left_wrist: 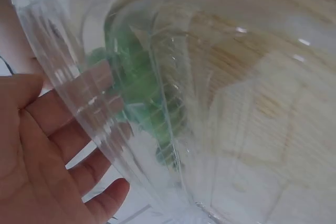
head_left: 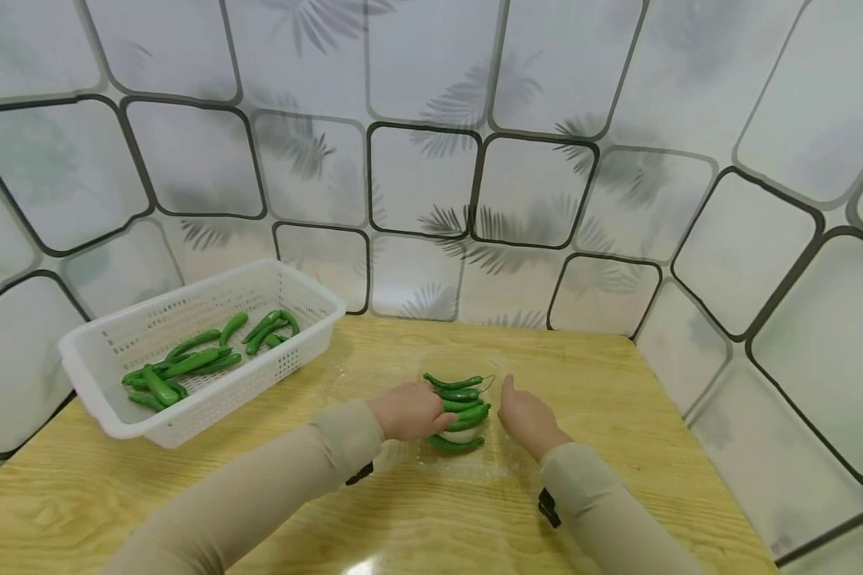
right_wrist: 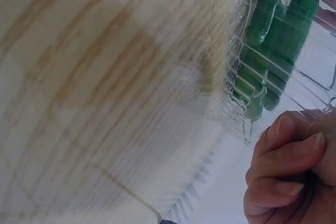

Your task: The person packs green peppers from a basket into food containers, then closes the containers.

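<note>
A clear plastic box (head_left: 502, 467) sits on the table with several green chili peppers (head_left: 460, 415) lying side by side in it. Its transparent flap spreads to the left, partly under my left forearm. Over the left ends of the peppers is my left hand (head_left: 411, 411), thumb beside them. The left wrist view has this hand's loosely spread fingers (left_wrist: 86, 169) beside the clear plastic, with peppers (left_wrist: 139, 77) seen through it. At the box's right side is my right hand (head_left: 528, 415), one digit extended along the edge. Its other fingers (right_wrist: 286, 158) curl toward the palm, nothing visible inside them.
A white perforated basket (head_left: 288, 363) stands at the left, with more green peppers (head_left: 187, 363) inside. The wooden table (head_left: 582, 375) ends against a patterned wall (head_left: 424, 176) at the back and right.
</note>
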`<state>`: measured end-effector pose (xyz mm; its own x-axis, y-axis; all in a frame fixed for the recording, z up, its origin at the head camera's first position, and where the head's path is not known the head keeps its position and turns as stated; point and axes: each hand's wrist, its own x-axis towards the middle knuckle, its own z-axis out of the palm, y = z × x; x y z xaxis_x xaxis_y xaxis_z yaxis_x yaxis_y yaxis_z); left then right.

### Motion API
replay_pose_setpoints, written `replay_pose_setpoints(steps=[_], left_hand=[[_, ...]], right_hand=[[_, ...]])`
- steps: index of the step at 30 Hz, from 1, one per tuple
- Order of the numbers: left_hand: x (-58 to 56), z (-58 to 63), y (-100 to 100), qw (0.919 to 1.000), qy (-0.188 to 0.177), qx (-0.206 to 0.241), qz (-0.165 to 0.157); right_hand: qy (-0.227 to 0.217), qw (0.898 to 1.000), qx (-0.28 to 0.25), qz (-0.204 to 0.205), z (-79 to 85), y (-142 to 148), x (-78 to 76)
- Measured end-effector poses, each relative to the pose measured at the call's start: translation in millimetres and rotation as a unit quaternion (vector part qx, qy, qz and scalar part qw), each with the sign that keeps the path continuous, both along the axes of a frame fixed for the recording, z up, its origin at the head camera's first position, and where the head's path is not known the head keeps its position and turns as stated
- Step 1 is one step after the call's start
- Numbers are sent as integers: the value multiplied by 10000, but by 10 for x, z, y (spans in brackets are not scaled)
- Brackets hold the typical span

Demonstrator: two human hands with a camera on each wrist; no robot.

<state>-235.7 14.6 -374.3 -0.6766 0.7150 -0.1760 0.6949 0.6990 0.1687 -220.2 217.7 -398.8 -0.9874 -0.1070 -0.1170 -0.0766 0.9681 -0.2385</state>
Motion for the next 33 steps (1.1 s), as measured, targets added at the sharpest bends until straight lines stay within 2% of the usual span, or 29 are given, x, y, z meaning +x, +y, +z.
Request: replay_pose_setpoints(steps=[5, 10, 12, 18, 22, 28, 31, 33], left_hand=[[8, -46, 40, 9938, 832, -652, -357], [45, -35, 93, 9863, 1272, -938, -466], [58, -29, 109, 9855, 1305, -980, -457], [100, -20, 117, 9900, 1016, -943, -253], [108, -35, 111, 9901, 1030, -917, -251], [111, -24, 55, 9900, 1156, -703, -396], [129, 29, -39, 9893, 1322, -370, -491], [135, 81, -141, 9864, 1559, -96, -520]], right_hand=[[-4, 10000, 72, 35, 7, -2, -8], [41, 9999, 128, 63, 14, -4, -7], [44, 9998, 164, 62, 16, -7, -8], [123, 9994, 309, 111, 15, -3, -10], [50, 9995, 312, 52, 9, -11, -17], [-38, 9996, 277, 2, 13, -17, -16], [-41, 9996, 265, -3, 9, -14, -16], [-48, 9997, 245, 1, 9, -13, -17]])
